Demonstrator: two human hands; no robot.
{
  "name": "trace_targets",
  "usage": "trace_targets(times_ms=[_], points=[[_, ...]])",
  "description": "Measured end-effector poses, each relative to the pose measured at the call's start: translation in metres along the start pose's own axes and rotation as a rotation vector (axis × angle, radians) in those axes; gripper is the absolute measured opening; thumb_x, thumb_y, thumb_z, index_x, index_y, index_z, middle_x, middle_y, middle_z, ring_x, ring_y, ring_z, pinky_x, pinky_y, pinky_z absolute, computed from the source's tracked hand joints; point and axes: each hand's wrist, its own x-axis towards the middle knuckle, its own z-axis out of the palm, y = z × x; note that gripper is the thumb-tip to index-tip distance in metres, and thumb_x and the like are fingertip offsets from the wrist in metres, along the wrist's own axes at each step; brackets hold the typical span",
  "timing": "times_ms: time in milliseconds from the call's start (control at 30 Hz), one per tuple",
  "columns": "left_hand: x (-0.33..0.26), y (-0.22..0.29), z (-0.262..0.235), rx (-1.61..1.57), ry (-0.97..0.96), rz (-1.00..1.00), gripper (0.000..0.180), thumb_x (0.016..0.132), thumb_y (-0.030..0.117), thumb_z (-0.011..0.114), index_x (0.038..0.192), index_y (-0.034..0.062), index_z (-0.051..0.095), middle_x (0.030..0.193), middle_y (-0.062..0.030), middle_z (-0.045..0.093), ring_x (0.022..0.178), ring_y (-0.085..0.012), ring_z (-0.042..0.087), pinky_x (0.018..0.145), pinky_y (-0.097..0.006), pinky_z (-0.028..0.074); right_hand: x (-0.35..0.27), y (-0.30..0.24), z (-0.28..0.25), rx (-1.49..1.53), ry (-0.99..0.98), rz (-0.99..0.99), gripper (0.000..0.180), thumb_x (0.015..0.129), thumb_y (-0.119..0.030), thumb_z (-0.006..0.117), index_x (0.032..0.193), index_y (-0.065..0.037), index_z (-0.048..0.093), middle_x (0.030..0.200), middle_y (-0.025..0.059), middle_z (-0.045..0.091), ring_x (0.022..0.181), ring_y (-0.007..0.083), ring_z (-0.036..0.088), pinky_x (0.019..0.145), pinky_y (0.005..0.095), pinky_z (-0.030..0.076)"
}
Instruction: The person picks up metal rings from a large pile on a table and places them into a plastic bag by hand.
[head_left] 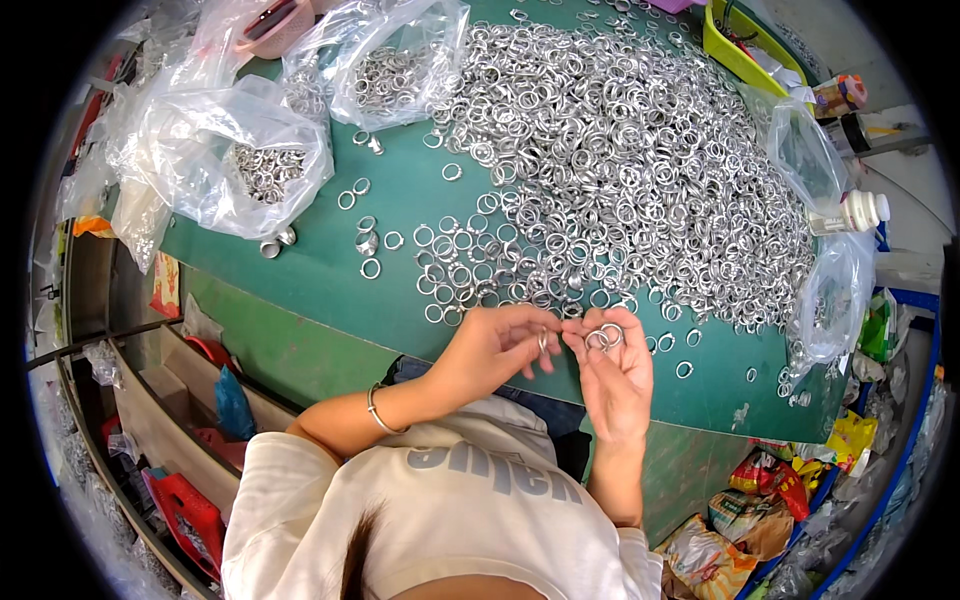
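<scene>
Pinched in both hands, left hand [492, 345] and right hand [612, 372], small rings [603, 338] are held just before the ring pile [620, 170]; one could be dropped if fingers slip.

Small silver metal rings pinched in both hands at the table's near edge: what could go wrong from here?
1. The small silver metal rings sit in the right hand over the edge of the green table; one slipped could fall to the cluttered floor.
2. The left hand works beside the big loose ring heap; a nudge might scatter strays off the edge.
</scene>
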Motion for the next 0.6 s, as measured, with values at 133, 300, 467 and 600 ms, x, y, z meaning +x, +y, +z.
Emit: trace_targets(times_ms=[133, 300, 467, 600], points=[[-0.003, 0.008, 0.005, -0.22, -0.084, -0.106, 0.023, 0.085, -0.005, 0.054, 0.108, -0.0055, 0.054, 0.087, -0.0119, 0.064, 0.068, -0.0141, 0.063, 0.06, -0.024, 0.052, -0.006, 0.001, 0.005, -0.252, -0.075, -0.12, 0.035, 0.087, 0.011, 0.042, 0.12, 0.0, 0.038, 0.112, 0.016, 0.049, 0.112, 0.0303, 0.052, 0.094, 0.0403, 0.044], [-0.007, 0.004, 0.021, -0.275, 0.035, 0.014, 0.032, 0.083, -0.007, 0.058, 0.111, -0.0024, 0.042, 0.084, -0.0125, 0.065, 0.068, -0.0152, 0.064, 0.062, -0.025, 0.053, -0.012, 0.002, 0.014, -0.45, -0.118, -0.187, 0.035, 0.089, 0.009, 0.039, 0.123, 0.001, 0.033, 0.114, 0.0181, 0.047, 0.115, 0.0316, 0.051, 0.089, 0.0359, 0.046], [-0.01, 0.002, 0.023, -0.139, 0.068, 0.093, 0.048, 0.08, -0.01, 0.061, 0.117, -0.0004, 0.033, 0.091, -0.0164, 0.064, 0.079, -0.0187, 0.065, 0.068, -0.03, 0.056, -0.016, 0.006, 0.021, -0.496, -0.153, -0.303, 0.038, 0.088, 0.012, 0.034, 0.124, 0.001, 0.029, 0.118, 0.0195, 0.044, 0.116, 0.0347, 0.05, 0.087, 0.0345, 0.046], [-0.013, -0.005, 0.025, 0.008, 0.117, 0.287, 0.053, 0.078, -0.012, 0.062, 0.12, -0.0008, 0.032, 0.096, -0.0174, 0.063, 0.085, -0.021, 0.065, 0.073, -0.032, 0.056, -0.014, 0.01, 0.017, -0.677, -0.248, -0.444, 0.05, 0.086, 0.013, 0.035, 0.131, -0.003, 0.02, 0.113, 0.0201, 0.046, 0.113, 0.0369, 0.05, 0.089, 0.0405, 0.045]])
